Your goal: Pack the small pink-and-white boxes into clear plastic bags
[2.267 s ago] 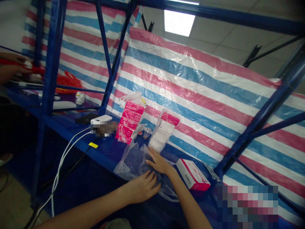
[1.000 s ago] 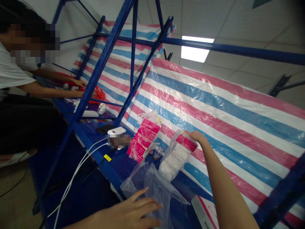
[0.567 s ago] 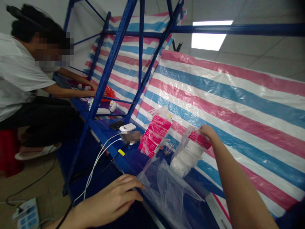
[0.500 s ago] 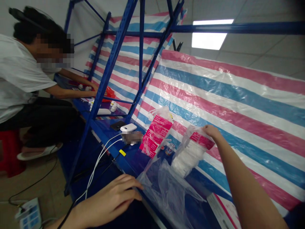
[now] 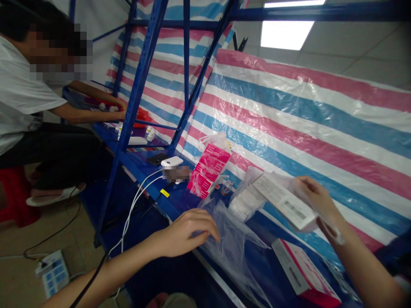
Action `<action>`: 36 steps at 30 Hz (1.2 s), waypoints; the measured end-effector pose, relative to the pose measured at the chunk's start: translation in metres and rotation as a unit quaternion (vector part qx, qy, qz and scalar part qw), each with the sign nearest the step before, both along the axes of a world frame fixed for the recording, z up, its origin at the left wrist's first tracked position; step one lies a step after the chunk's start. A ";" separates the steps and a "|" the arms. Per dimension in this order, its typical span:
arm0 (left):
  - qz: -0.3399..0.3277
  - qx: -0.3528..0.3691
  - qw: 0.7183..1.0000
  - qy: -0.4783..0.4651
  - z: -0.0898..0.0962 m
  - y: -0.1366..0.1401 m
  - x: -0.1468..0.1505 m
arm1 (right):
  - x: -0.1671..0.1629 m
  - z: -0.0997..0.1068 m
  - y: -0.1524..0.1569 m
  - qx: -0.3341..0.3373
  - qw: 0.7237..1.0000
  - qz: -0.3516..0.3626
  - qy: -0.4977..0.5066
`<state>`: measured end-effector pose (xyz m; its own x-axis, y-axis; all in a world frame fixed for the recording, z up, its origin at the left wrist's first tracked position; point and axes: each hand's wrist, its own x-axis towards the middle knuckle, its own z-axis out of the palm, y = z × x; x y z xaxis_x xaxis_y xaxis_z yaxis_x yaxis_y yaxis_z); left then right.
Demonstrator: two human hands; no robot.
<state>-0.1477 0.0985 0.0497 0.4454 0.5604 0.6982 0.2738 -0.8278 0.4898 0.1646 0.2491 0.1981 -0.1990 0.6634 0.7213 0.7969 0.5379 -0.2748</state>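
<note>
In the head view my right hand (image 5: 316, 196) is closed on the gathered top of a clear plastic bag (image 5: 282, 182). A slim white box (image 5: 285, 203) with a barcode on its side shows through the bag, tilted above the shelf. White wrapped contents (image 5: 245, 203) lie at the bag's left end. Over the shelf's front edge my left hand (image 5: 194, 231) is loosely curved, thumb apart from the fingers, nothing seen in it. Its fingertips are beside a crumpled, thin clear bag (image 5: 231, 235); whether they touch it I cannot tell.
A pink-and-white box (image 5: 306, 273) sits near my right forearm. A bagged pink box (image 5: 210, 169), a small glass jar (image 5: 227, 187) and a white device with cables (image 5: 172, 162) stand behind. Blue rack posts (image 5: 136, 94) rise at left, where another person (image 5: 28, 98) works.
My right hand has moved right and down with its bag, which has turned so the white box's barcode side shows. My left hand has moved right and up, its fingers curling more.
</note>
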 end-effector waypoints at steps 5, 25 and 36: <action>0.028 -0.017 0.996 -0.077 0.015 0.038 0.039 | -0.038 -0.058 -0.046 0.001 0.999 -0.033 -0.017; 0.141 0.014 0.972 0.189 -0.026 0.114 0.082 | -0.027 -0.182 -0.032 -0.231 0.957 0.166 0.051; 0.188 -0.017 0.970 0.152 -0.022 0.095 0.064 | -0.008 -0.178 -0.044 -0.120 0.990 0.063 0.048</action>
